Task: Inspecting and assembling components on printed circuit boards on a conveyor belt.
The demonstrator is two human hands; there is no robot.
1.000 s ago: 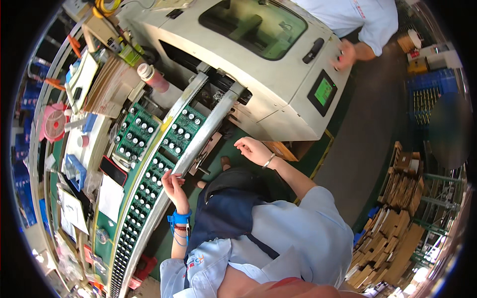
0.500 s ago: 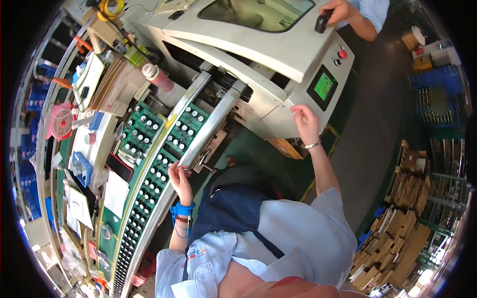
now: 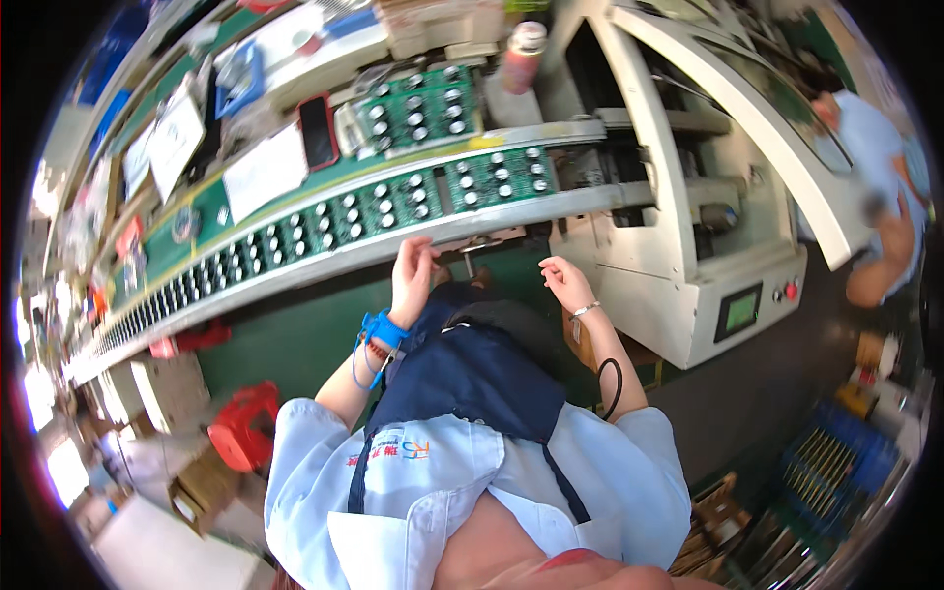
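My left hand (image 3: 414,271) hovers at the near rail of the conveyor (image 3: 334,254), fingers loosely bent and holding nothing; whether they touch the rail I cannot tell. A blue band circles that wrist. Over the gap beside the machine, my right hand (image 3: 569,284) is held in the air, empty, with its fingers apart. Green circuit boards (image 3: 421,200) with silver-topped round black components sit in a long row between the rails. Beyond the far rail lies another such board (image 3: 418,110). The conveyor runs into a cream-coloured machine (image 3: 654,295), whose windowed cover (image 3: 801,138) is tilted up.
Past the conveyor lie a phone (image 3: 317,132), a white paper sheet (image 3: 264,179) and a pink spray can (image 3: 523,57). A red stool (image 3: 245,425) stands on the floor at left. A co-worker (image 3: 878,167) is beside the raised cover. Blue crates (image 3: 836,462) sit at lower right.
The view has swung right, so the conveyor lies more crosswise. The machine's cover stands higher, with the co-worker beside it. My right hand has moved down, away from the control panel.
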